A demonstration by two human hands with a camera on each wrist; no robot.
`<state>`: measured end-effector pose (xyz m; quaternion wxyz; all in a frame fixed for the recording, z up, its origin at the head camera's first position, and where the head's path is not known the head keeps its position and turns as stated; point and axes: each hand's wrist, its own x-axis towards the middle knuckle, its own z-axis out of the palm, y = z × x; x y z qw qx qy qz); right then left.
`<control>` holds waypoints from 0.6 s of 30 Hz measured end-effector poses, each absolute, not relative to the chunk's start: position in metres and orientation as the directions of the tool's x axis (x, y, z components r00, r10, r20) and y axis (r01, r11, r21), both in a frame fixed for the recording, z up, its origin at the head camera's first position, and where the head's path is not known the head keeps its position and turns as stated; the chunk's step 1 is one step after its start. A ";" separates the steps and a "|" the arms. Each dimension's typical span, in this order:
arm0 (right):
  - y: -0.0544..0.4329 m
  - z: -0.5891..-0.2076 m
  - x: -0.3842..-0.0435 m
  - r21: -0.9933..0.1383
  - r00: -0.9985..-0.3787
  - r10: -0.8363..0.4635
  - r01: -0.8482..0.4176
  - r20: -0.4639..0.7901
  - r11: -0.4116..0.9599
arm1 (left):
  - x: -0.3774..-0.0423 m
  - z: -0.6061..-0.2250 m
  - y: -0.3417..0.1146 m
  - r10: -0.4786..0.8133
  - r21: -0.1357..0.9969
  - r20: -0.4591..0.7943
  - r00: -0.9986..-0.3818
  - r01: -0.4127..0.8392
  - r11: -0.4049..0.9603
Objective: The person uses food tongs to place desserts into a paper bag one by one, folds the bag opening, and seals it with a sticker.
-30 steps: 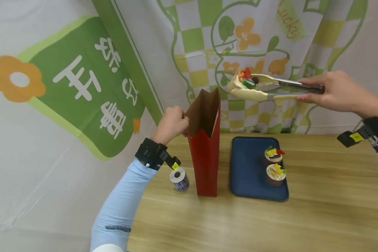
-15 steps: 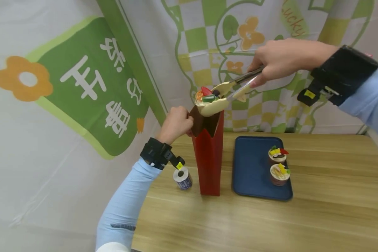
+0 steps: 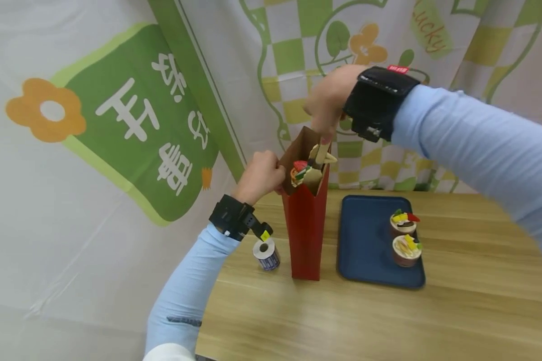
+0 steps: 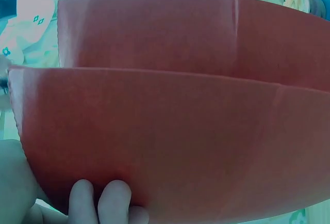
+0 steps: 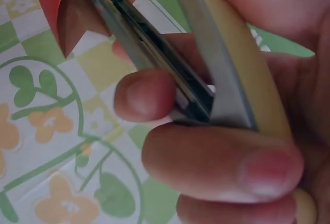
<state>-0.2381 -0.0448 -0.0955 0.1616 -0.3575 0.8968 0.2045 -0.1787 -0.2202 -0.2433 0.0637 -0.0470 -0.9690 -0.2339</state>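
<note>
A tall red paper bag [image 3: 306, 235] stands upright on the table with its brown-lined mouth spread. My left hand [image 3: 259, 175] pinches the left side of its rim; in the left wrist view, fingertips [image 4: 114, 201] press on the red paper. Above the bag, my right hand [image 3: 330, 100] grips metal tongs [image 5: 232, 74] with cream-coloured handles and heads. Between the tong heads sits a small food item [image 3: 300, 171] topped with red, green and orange pieces, low in the bag's mouth. The front rim hides its lower part.
Right of the bag lies a dark blue tray [image 3: 361, 245] bearing two small topped cups, one cup [image 3: 403, 224] behind the other cup [image 3: 406, 251]. A label roll [image 3: 267, 254] stands left of the bag. A patterned curtain [image 3: 293, 60] hangs behind the table.
My right hand has carried the tongs and food leftward from above the tray, then down into the bag's mouth. The left hand keeps its hold on the rim.
</note>
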 end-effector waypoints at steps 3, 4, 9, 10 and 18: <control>-0.057 -0.100 -0.238 0.249 -0.706 -0.558 -0.690 -0.435 0.679 | -0.178 -0.244 -0.218 0.065 0.454 0.146 -0.987 0.125 0.882; -0.059 -0.102 -0.238 0.240 -0.715 -0.553 -0.679 -0.427 0.694 | -0.177 -0.244 -0.217 0.063 0.459 0.138 -0.988 0.120 0.880; -0.066 -0.119 -0.238 0.219 -0.748 -0.535 -0.641 -0.393 0.736 | -0.176 -0.245 -0.213 0.064 0.452 0.131 -0.989 0.117 0.884; -0.067 -0.123 -0.238 0.217 -0.750 -0.531 -0.638 -0.395 0.739 | -0.176 -0.244 -0.212 0.068 0.447 0.133 -0.989 0.121 0.886; -0.071 -0.160 -0.241 0.234 -0.761 -0.515 -0.625 -0.396 0.745 | -0.177 -0.242 -0.210 0.083 0.411 0.152 -0.985 0.139 0.901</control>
